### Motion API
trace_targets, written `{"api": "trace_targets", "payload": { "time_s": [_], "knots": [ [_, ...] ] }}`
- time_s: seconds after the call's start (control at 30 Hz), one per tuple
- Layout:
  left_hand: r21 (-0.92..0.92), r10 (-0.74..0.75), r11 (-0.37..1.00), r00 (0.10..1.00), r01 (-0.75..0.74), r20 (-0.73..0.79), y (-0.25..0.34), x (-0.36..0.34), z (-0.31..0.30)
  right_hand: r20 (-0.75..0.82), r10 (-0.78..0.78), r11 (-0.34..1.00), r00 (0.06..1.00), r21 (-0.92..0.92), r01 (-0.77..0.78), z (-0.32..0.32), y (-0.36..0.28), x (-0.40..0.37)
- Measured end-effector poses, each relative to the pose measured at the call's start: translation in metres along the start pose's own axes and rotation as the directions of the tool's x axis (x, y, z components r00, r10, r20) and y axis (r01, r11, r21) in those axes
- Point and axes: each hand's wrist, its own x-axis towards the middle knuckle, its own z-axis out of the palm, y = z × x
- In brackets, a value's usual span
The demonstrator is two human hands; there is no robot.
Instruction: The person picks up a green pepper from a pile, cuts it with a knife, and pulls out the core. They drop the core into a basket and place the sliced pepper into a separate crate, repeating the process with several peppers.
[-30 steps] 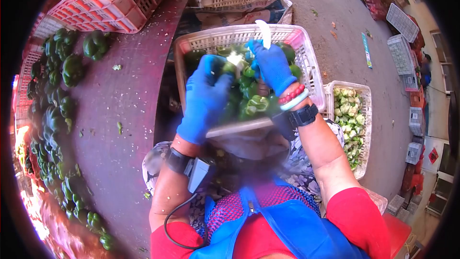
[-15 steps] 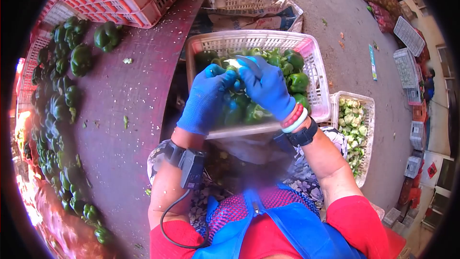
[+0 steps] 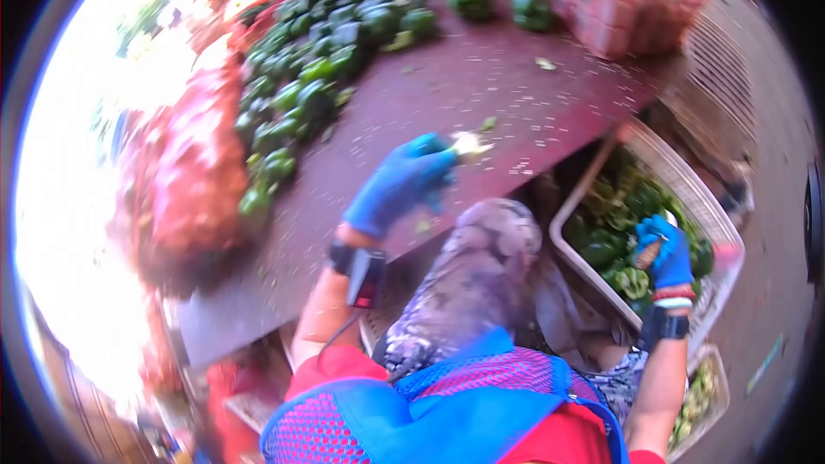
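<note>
Over the dark red table (image 3: pixel 507 94), my left hand (image 3: pixel 402 185) in a blue glove pinches a whitish pepper core (image 3: pixel 468 146), blurred by motion. My right hand (image 3: pixel 669 253), also gloved in blue, is closed over the right side of a pale plastic crate (image 3: pixel 632 316). A brown handle-like piece (image 3: pixel 649 255) shows at its fingers, with a small white tip above; I cannot tell the exact tool. Green bell peppers (image 3: pixel 601 245) lie inside the crate beneath that hand.
A long heap of green peppers (image 3: pixel 344 34) runs along the table's far side. One red-and-white crate (image 3: pixel 640 0) stands at its back right corner. Pale pepper cores (image 3: pixel 700 395) fill another crate at lower right. Full red mesh sacks (image 3: pixel 198 163) are at left.
The view has swung left toward the table. My hands have parted: the left has moved out over the table with the core, while the right stays over the pepper crate.
</note>
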Motion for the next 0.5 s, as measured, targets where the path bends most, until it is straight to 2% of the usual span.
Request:
{"api": "trace_targets", "payload": {
  "time_s": [0.03,0.07,0.1,0.17,0.2,0.23,0.3,0.33,0.37,0.4,0.47,0.5],
  "knots": [
    [0.125,-0.093,0.986,0.986,0.111,-0.139,-0.016,-0.032,-0.039,-0.053,0.023,0.987,0.998,0.159,-0.014,-0.010,0.004,0.015],
    [0.243,-0.220,0.930,0.947,0.276,-0.233,-0.033,-0.069,-0.074,0.009,0.047,0.965,0.999,0.259,-0.048,0.005,-0.010,0.005],
    [0.340,-0.330,0.833,0.886,0.436,-0.327,-0.049,-0.105,-0.108,-0.059,0.038,0.945,0.998,0.327,-0.016,0.011,-0.010,0.010],
    [0.602,-0.458,0.580,0.831,0.549,-0.316,-0.080,-0.172,-0.149,-0.059,0.024,0.966,0.998,0.258,-0.008,0.026,-0.009,0.005],
    [0.641,-0.412,0.577,0.858,0.506,-0.306,-0.094,-0.191,-0.172,0.055,0.101,0.951,0.993,0.289,-0.113,0.001,0.005,0.022],
    [0.680,-0.365,0.572,0.885,0.459,-0.291,-0.111,-0.206,-0.194,-0.089,0.077,0.973,0.993,0.226,-0.055,0.018,0.013,0.018],
    [0.378,-0.326,0.696,0.738,0.611,-0.591,-0.136,-0.198,-0.216,-0.008,0.209,0.961,0.978,0.185,-0.204,0.016,0.023,0.016],
    [0.337,-0.170,0.782,0.699,0.525,-0.695,-0.157,-0.182,-0.243,0.015,0.312,0.934,0.950,0.179,-0.309,-0.004,0.032,0.026],
    [0.239,-0.130,0.871,0.671,0.428,-0.730,-0.143,-0.161,-0.246,-0.048,0.241,0.964,0.969,0.124,-0.234,0.016,0.030,0.012],
    [0.457,0.033,0.740,0.651,0.494,-0.758,-0.164,-0.136,-0.281,-0.097,0.234,0.964,0.967,0.152,-0.218,0.014,0.031,0.013],
    [0.362,0.044,0.798,0.552,0.481,-0.832,-0.184,-0.084,-0.324,-0.194,0.198,0.971,0.961,0.170,-0.166,0.008,0.032,0.011],
    [0.385,0.158,0.781,0.441,0.492,-0.883,-0.197,-0.055,-0.343,-0.243,0.166,0.979,0.956,0.160,-0.130,0.005,0.028,0.006]
  ]
}}
